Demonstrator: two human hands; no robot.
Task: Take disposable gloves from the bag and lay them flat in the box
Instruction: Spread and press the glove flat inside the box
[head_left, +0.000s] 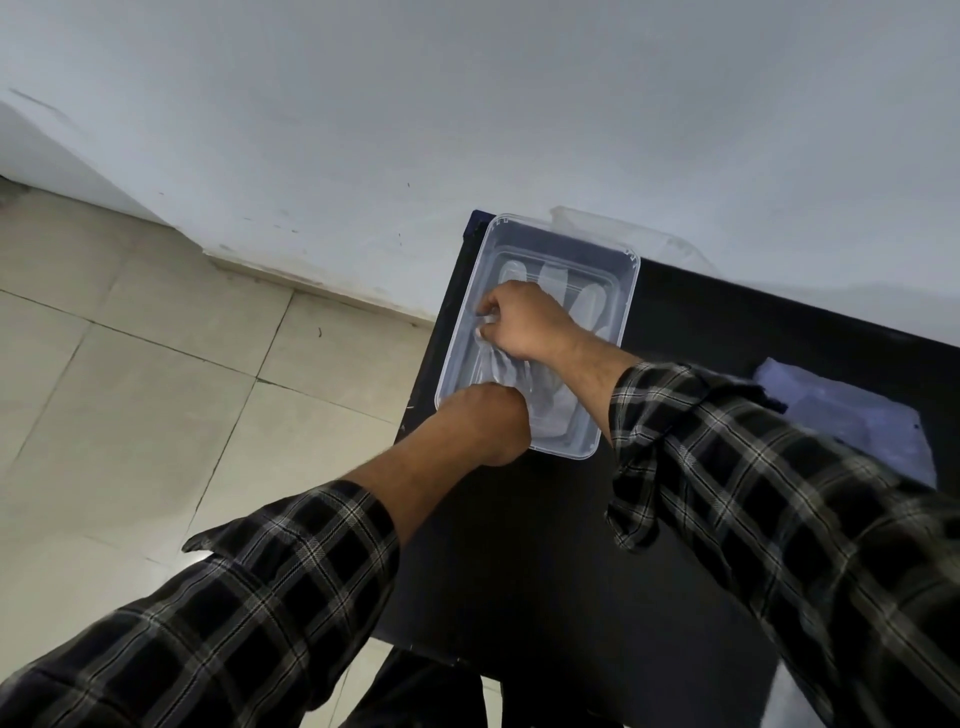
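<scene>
Both hands work inside the clear rectangular plastic box (623, 291) at the black counter's (545, 545) far left corner: the right hand (524, 322) pinches the thin translucent glove (511, 371) at the box's left wall, while the left hand (488, 421), grip hidden, covers its near end. The glove's long axis follows the box's length. The bluish plastic bag (852, 415) lies well apart at the right edge, nearer the right arm.

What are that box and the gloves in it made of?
The box looks like clear, glossy rigid plastic: the dark table shows through its walls. The gloves look like thin, translucent plastic film, wrinkled and faintly shiny, though that is hard to confirm.
</scene>
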